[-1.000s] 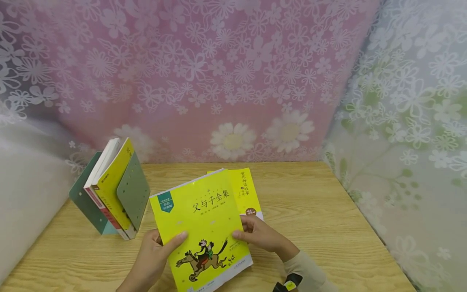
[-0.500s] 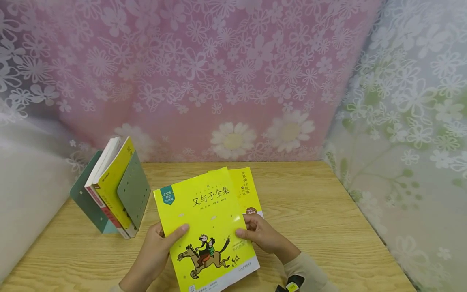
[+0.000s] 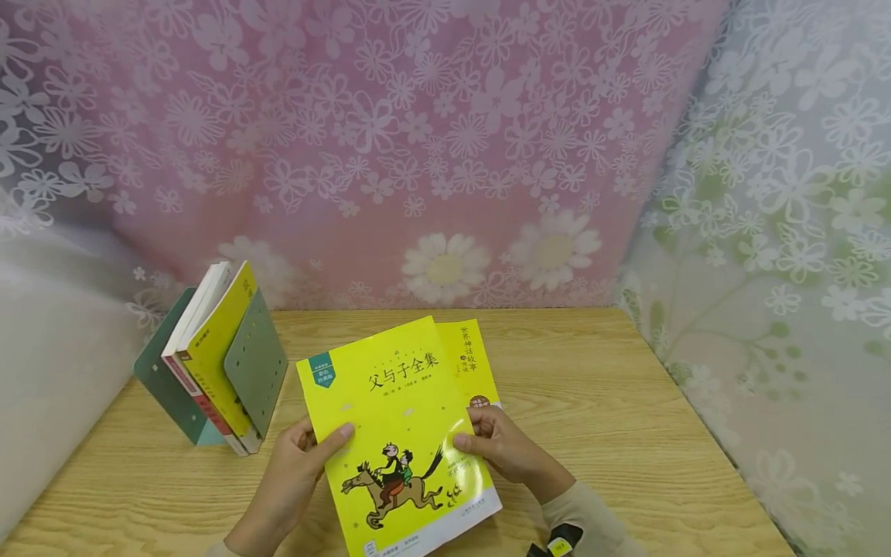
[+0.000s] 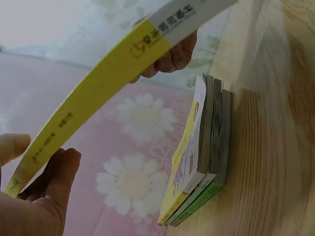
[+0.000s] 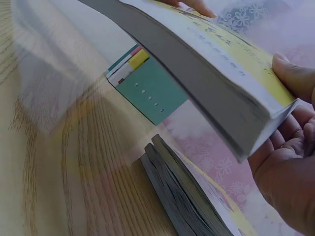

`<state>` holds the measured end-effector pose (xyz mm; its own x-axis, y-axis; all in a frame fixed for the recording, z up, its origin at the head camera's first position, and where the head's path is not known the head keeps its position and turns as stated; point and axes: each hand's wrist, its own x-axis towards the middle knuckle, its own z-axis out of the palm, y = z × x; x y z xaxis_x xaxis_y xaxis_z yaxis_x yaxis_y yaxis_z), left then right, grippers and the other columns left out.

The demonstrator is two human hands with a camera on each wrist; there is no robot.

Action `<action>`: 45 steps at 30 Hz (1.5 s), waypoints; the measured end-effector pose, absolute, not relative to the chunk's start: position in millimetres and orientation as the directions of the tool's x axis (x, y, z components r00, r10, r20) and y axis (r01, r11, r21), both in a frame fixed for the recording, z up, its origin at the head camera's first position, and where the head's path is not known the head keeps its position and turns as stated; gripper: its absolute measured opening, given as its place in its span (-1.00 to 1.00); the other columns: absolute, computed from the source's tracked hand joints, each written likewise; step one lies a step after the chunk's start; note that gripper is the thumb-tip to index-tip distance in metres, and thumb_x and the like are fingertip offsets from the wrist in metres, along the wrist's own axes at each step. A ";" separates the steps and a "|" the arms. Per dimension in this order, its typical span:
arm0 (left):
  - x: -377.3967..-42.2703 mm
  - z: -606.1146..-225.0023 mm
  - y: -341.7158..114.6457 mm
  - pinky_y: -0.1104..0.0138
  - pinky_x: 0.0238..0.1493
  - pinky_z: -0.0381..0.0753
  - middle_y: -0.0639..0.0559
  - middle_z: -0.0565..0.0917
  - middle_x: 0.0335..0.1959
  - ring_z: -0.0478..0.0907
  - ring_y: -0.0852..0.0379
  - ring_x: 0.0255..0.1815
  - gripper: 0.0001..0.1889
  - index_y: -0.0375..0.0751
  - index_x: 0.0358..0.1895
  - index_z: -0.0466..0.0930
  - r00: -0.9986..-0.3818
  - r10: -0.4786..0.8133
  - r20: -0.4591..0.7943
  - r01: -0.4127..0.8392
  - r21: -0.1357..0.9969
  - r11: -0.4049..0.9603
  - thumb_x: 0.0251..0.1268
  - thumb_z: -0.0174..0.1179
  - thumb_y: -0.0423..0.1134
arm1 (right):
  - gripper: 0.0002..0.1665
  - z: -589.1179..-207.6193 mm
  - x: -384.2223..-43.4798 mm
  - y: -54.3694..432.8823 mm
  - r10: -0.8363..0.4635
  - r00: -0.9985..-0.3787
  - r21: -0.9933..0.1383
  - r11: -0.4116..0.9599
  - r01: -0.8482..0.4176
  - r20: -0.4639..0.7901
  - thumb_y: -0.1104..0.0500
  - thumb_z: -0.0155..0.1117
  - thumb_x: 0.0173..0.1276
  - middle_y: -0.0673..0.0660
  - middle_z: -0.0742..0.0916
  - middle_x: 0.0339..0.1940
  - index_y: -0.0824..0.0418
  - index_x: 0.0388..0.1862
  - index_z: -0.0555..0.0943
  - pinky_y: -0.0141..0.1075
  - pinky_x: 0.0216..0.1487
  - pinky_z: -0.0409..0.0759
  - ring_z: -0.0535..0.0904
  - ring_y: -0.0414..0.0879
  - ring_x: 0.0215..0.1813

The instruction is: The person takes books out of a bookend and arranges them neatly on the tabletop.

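Between both hands a yellow paperback book [image 3: 397,410] is held up, its cover showing a horse with two riders. My left hand [image 3: 295,472] grips its left edge, thumb on the cover and fingers behind. On the opposite edge my right hand [image 3: 511,452] pinches the book the same way. Both wrist views show the book raised off the table, its yellow spine [image 4: 93,103] toward the left wrist and its page edges [image 5: 206,93] toward the right wrist. Beneath and behind it lies a stack of books [image 4: 197,152] with a yellow one on top, partly hidden in the head view.
At the left of the wooden table [image 3: 612,402], a green metal bookend [image 3: 257,371] holds several upright books [image 3: 212,356], also visible in the right wrist view. Flowered curtains [image 3: 445,155] hang behind the table and along its right side.
The held book has shifted slightly right and up, and its cover now faces the head camera more squarely. Both hands keep their grip; the bookend and stack stay put.
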<state>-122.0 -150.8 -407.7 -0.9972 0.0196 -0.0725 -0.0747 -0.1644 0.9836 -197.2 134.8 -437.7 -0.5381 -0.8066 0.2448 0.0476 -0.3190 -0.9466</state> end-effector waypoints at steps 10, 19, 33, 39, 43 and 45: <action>-114.6 -409.7 -165.7 0.31 -0.01 0.65 -0.29 0.50 0.21 0.64 0.16 0.00 -0.46 -0.33 0.36 0.29 -0.998 -0.046 -0.032 -0.028 0.996 -0.081 0.36 0.17 -0.29 | -0.64 -439.7 -204.5 139.7 -0.773 -0.588 -0.952 -0.307 0.017 0.239 0.36 -0.04 0.49 0.19 0.71 0.02 0.38 0.22 0.46 -0.13 -0.05 0.67 0.69 0.05 -0.03; -110.8 -411.3 -177.4 0.27 0.07 0.60 -0.11 0.57 0.19 0.59 0.21 0.10 -0.46 -0.31 0.37 0.29 -1.000 -0.030 -0.005 -0.003 0.998 -0.065 0.37 0.17 -0.26 | -0.63 -441.2 -211.4 144.7 -0.768 -0.593 -0.950 -0.312 0.012 0.244 0.37 -0.13 0.52 0.20 0.72 0.00 0.35 0.22 0.46 -0.14 -0.08 0.68 0.70 0.05 -0.05; -99.0 -410.5 -203.6 0.41 -0.07 0.65 0.26 0.64 0.07 0.59 0.36 0.04 -0.51 -0.38 0.33 0.35 -0.987 -0.136 0.087 0.083 0.996 0.036 0.39 0.15 -0.29 | -0.64 -440.1 -226.0 153.3 -0.695 -0.705 -0.970 -0.239 0.040 0.141 0.30 -0.12 0.55 0.15 0.75 -0.07 0.35 0.22 0.45 -0.15 -0.08 0.68 0.71 0.03 -0.09; -92.5 -405.4 -217.7 0.60 -0.10 0.56 0.41 0.60 0.06 0.51 0.52 0.04 -0.50 -0.28 0.32 0.40 -0.963 -0.252 0.096 0.059 0.987 0.150 0.35 0.21 -0.22 | -0.60 -441.5 -236.0 157.6 -0.644 -0.761 -0.980 -0.190 0.054 0.083 0.25 -0.08 0.55 0.14 0.76 -0.09 0.44 0.26 0.40 -0.14 -0.08 0.68 0.72 0.03 -0.09; -87.8 -403.4 -229.1 0.68 -0.09 0.49 0.38 0.58 0.12 0.46 0.57 0.08 -0.48 -0.24 0.33 0.39 -0.949 -0.303 0.089 0.044 0.987 0.153 0.35 0.21 -0.20 | -0.54 -445.2 -243.7 160.8 -0.608 -0.793 -0.986 -0.153 0.072 0.036 0.21 -0.04 0.55 0.11 0.76 -0.08 0.48 0.29 0.35 -0.16 -0.05 0.67 0.71 0.01 -0.08; -86.2 -402.6 -234.8 0.70 -0.11 0.48 0.39 0.57 0.12 0.45 0.58 0.07 -0.48 -0.23 0.33 0.39 -0.936 -0.343 0.084 0.036 0.989 0.144 0.33 0.22 -0.21 | -0.51 -447.0 -248.0 162.2 -0.584 -0.812 -0.988 -0.130 0.081 0.010 0.19 -0.02 0.54 0.09 0.76 -0.09 0.50 0.30 0.33 -0.18 -0.04 0.67 0.72 0.00 -0.09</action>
<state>-86.2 -234.8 -402.6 -0.9356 -0.3430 0.0841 0.0360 0.1441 0.9889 -248.0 162.2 -447.0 -0.8119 -0.5837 0.0101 0.0811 -0.1298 -0.9882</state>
